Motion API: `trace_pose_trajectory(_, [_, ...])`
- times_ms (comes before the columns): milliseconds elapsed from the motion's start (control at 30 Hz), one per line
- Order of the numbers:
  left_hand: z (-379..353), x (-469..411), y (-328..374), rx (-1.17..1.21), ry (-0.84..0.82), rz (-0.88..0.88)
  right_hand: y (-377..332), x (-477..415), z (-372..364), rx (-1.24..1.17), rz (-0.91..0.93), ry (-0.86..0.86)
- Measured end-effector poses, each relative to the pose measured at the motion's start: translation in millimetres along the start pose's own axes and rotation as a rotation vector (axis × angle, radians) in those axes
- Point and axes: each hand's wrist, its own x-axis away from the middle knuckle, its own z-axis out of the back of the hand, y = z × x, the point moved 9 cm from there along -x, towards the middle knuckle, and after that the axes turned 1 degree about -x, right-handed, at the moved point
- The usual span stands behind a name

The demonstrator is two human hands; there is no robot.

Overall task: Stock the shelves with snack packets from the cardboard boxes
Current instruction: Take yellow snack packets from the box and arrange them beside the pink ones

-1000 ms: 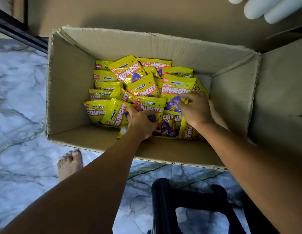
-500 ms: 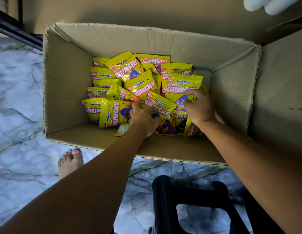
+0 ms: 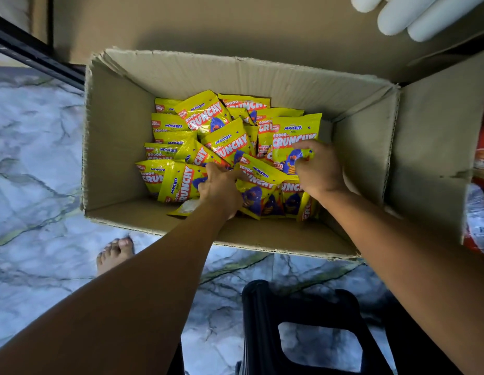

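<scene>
An open cardboard box stands on the floor below me, holding several yellow "Crunchy" snack packets. My right hand grips the lower end of one packet at the box's right side, lifted a little above the pile. My left hand is down in the middle of the pile, its fingers curled round the edge of another packet. Both forearms reach in over the box's near wall.
A black plastic stool stands just in front of the box. My bare foot is on the marble floor at the left. A dark shelf rail runs at upper left. Orange and white packets show at the right edge.
My right hand has raised its packet higher and to the right. My left hand has closed on a packet in the middle. The view has pulled back a little from the box.
</scene>
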Motion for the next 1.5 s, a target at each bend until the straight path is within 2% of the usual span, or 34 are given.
trace_pose_trajectory(300, [81, 40, 25, 0.002, 0.191, -0.128, -49, 22, 50, 0.055, 0.038, 0.017])
trace_pose_trajectory(533, [167, 109, 38, 0.030, 0.206, -0.061, -125, 73, 112, 0.084, 0.108, 0.023])
trace_pose_trajectory(800, [278, 232, 68, 0.163, 0.294, 0.000, -230, 178, 204, 0.061, 0.172, 0.026])
trace_pose_trajectory(967, [346, 316, 101, 0.194, 0.445, -0.138, -304, 244, 267, 0.071, 0.343, 0.053])
trace_pose_trajectory(1033, [368, 345, 110, 0.242, 0.458, -0.177, -328, 267, 290, 0.095, 0.387, 0.067])
trace_pose_trajectory(1233, [450, 431, 132, 0.167, 0.578, -0.238, -405, 335, 358, 0.079, 0.536, 0.152])
trace_pose_trajectory(1500, [579, 575, 204, -0.043, 0.978, -0.608, -509, 429, 462, -0.075, 0.867, 0.399])
